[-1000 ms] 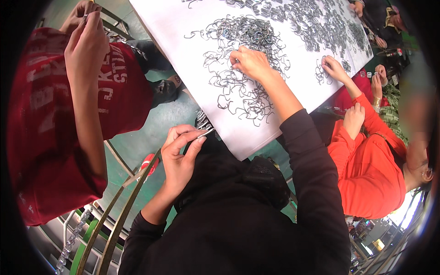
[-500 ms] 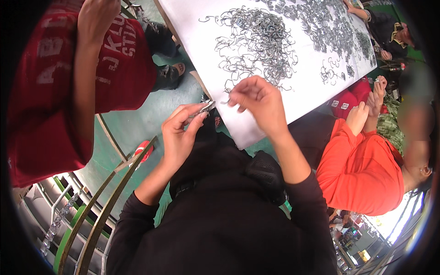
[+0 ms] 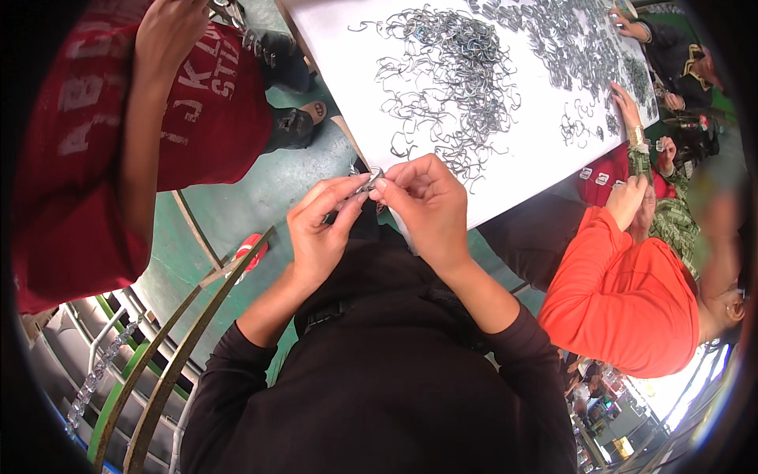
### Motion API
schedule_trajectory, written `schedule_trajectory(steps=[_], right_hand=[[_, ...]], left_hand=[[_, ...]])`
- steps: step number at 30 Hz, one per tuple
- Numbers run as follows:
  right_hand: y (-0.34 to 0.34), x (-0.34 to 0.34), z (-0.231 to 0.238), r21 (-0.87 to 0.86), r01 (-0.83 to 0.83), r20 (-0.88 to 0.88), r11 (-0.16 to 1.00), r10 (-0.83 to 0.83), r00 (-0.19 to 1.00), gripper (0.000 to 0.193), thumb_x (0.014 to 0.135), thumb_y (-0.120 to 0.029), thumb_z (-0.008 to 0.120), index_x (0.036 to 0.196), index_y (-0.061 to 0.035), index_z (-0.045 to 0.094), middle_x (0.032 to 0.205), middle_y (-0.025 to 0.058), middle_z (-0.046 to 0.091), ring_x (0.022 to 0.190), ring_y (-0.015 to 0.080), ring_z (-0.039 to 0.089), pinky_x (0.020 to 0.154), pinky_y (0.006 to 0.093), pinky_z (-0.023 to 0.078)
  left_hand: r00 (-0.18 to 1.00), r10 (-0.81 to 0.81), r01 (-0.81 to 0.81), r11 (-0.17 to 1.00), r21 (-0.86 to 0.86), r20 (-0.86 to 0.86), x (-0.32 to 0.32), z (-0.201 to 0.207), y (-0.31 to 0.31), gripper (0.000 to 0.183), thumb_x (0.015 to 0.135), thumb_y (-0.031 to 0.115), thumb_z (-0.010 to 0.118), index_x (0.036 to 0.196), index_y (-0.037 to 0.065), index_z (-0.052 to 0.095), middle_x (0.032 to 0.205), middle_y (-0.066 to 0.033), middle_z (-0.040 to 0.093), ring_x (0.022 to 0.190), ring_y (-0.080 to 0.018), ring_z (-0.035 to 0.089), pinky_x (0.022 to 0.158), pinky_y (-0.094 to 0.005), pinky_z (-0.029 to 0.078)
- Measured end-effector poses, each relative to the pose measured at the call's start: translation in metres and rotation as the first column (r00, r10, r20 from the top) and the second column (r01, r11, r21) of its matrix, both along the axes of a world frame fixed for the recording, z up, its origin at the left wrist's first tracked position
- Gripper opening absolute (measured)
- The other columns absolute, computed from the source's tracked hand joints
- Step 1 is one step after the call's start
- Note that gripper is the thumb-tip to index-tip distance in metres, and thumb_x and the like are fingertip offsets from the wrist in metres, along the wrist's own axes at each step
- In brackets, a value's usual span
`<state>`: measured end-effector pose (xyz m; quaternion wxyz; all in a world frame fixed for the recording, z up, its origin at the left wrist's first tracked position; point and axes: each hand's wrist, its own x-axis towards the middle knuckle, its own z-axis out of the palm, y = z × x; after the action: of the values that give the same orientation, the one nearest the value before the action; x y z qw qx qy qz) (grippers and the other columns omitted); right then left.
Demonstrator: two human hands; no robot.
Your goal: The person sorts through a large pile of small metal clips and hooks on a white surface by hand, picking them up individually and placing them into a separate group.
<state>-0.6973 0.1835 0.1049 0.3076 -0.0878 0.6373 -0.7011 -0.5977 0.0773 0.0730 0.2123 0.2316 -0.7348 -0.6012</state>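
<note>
Compared with the earlier frame, our right hand (image 3: 429, 212) is in from the table's edge, meeting our left hand (image 3: 317, 229). Beyond both spreads the white table (image 3: 538, 164); on it, ahead of the right hand, lies a heap of bent metal hooks (image 3: 476, 59). Our left thumb and fingers grip the small metal piece (image 3: 369, 183) between the hands; our right fingertips pinch its right end, any second hook being too hidden to tell. It looks light, stiff, perhaps slippery, hardly fragile, best held by its ends.
</note>
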Motion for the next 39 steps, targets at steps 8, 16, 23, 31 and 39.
schedule_trajectory(steps=[8, 16, 23, 31, 39], right_hand=[[0.011, -0.012, 0.003, 0.061, -0.063, -0.593, 0.996, 0.087, 0.8, 0.021, 0.075, 0.006, 0.067, 0.076, -0.0024, 0.048, 0.08, 0.0101, 0.06, 0.065, 0.0215, 0.061, 0.056, 0.0284, 0.049], [0.022, -0.018, 0.007, 0.102, -0.088, -0.64, 0.991, 0.133, 0.757, 0.021, 0.071, 0.007, 0.066, 0.077, -0.0026, 0.049, 0.082, 0.0083, 0.061, 0.065, 0.0227, 0.062, 0.053, 0.0305, 0.05], [0.025, -0.017, 0.003, 0.127, -0.046, -0.694, 0.991, 0.123, 0.71, 0.018, 0.072, 0.003, 0.066, 0.08, -0.0032, 0.051, 0.084, 0.0081, 0.061, 0.065, 0.0225, 0.063, 0.052, 0.0292, 0.05], [0.023, -0.019, 0.002, 0.121, -0.082, -0.661, 0.989, 0.142, 0.737, 0.019, 0.07, 0.007, 0.064, 0.077, -0.0033, 0.049, 0.083, 0.0096, 0.061, 0.063, 0.0222, 0.061, 0.052, 0.03, 0.049], [0.025, -0.009, 0.003, 0.19, -0.014, -0.558, 0.982, 0.12, 0.821, 0.022, 0.073, 0.005, 0.069, 0.073, -0.0021, 0.048, 0.077, 0.0105, 0.062, 0.064, 0.0229, 0.062, 0.054, 0.0289, 0.05]], left_hand=[[0.997, -0.015, -0.018, 0.911, -0.412, -0.075, -0.068, -0.026, -0.048, 0.026, 0.084, -0.002, 0.055, 0.11, 0.0, 0.06, 0.1, -0.0143, 0.063, 0.09, -0.0234, 0.06, 0.075, -0.0306, 0.048], [0.985, -0.152, 0.05, 0.712, -0.7, -0.084, -0.322, -0.079, -0.093, 0.017, 0.08, 0.015, 0.065, 0.094, 0.007, 0.068, 0.094, -0.0086, 0.064, 0.09, -0.0285, 0.057, 0.077, -0.0355, 0.047], [0.934, -0.202, 0.332, 0.187, -0.924, 0.295, -0.42, -0.099, -0.08, 0.026, 0.083, 0.017, 0.06, 0.108, 0.011, 0.065, 0.113, -0.0015, 0.062, 0.102, -0.024, 0.055, 0.085, -0.0391, 0.047], [0.906, -0.297, 0.396, 0.34, -0.853, 0.302, -0.418, -0.099, -0.088, 0.017, 0.085, 0.027, 0.059, 0.089, 0.014, 0.068, 0.09, -0.0034, 0.067, 0.09, -0.0263, 0.06, 0.078, -0.0377, 0.052], [0.987, -0.154, 0.16, 0.882, -0.443, 0.049, -0.359, -0.05, -0.08, 0.022, 0.089, 0.023, 0.059, 0.1, 0.006, 0.067, 0.072, -0.0087, 0.067, 0.061, -0.0175, 0.063, 0.061, -0.0278, 0.05]])
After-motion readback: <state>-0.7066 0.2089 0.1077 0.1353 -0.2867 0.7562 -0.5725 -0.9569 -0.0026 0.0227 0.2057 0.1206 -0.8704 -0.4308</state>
